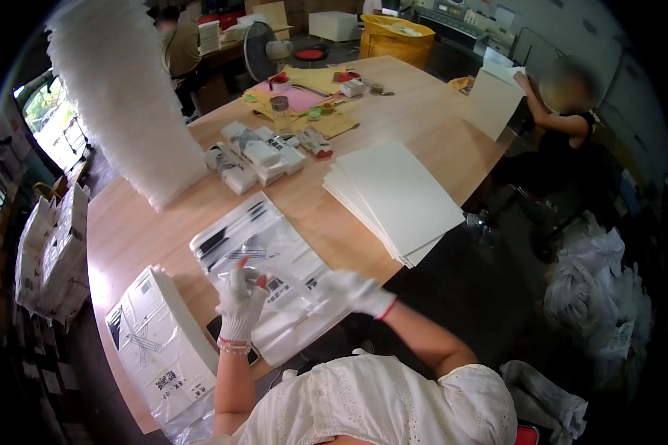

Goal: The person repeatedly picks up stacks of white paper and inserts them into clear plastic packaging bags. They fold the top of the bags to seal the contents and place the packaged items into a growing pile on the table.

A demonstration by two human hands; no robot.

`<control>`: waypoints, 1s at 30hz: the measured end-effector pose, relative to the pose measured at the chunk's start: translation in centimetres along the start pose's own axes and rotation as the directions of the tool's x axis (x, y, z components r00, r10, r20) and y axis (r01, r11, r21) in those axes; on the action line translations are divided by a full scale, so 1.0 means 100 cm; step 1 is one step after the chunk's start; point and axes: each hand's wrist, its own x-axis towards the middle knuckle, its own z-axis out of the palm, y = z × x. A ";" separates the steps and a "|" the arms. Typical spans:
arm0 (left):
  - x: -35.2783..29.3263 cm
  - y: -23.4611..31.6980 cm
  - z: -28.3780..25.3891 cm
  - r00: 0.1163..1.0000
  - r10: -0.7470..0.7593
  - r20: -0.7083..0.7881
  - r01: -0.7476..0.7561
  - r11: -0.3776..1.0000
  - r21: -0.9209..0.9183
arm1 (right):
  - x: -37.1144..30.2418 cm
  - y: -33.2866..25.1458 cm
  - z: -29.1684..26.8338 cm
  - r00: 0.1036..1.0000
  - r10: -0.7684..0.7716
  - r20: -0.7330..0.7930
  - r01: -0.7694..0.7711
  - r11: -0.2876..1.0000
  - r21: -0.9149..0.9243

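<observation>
A pile of clear plastic packaging bags with black print (pixel 267 222) lies flat on the table before me. Over its near left part is my left hand (pixel 243 300), in a white glove with bare fingertips; thumb and forefinger stand apart, with nothing visible between them. My right hand (pixel 356 293), also white-gloved, is at the pile's right edge, its fingers smeared by motion. To the left, a stack of filled, printed white packages (pixel 159 341) reaches the table edge. A dark phone (pixel 253 356) lies partly hidden beside my left wrist.
White flat boards (pixel 401 200) are stacked at the right. Bundled packs (pixel 256 156), tape and papers (pixel 297 96) lie farther back; a tall white fluffy stack (pixel 119 96) rises at left. Across the table's right side, a person (pixel 564 119) handles a white box (pixel 495 100).
</observation>
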 end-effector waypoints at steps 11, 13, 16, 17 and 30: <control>-0.055 0.044 0.097 0.880 0.382 0.282 -0.218 0.853 -0.475 | -0.078 0.077 -0.170 0.819 0.430 -0.379 -0.548 0.781 -0.300; -0.060 0.055 0.137 0.772 0.309 0.556 0.116 0.791 -0.601 | -0.079 0.074 -0.172 0.805 0.369 -0.465 -0.529 0.802 -0.279; -0.060 0.072 0.186 0.705 0.094 0.703 0.673 0.223 -0.705 | -0.080 0.036 -0.147 0.835 0.246 -0.492 -0.471 0.781 -0.411; -0.053 0.058 0.196 0.636 0.108 0.764 0.760 0.084 -0.644 | -0.083 0.011 -0.131 0.925 0.066 -0.375 -0.263 0.822 -0.505; -0.118 0.048 0.157 0.877 0.391 0.278 -0.451 0.871 0.196 | -0.108 -0.042 0.015 0.593 0.670 -0.447 -0.026 0.571 0.821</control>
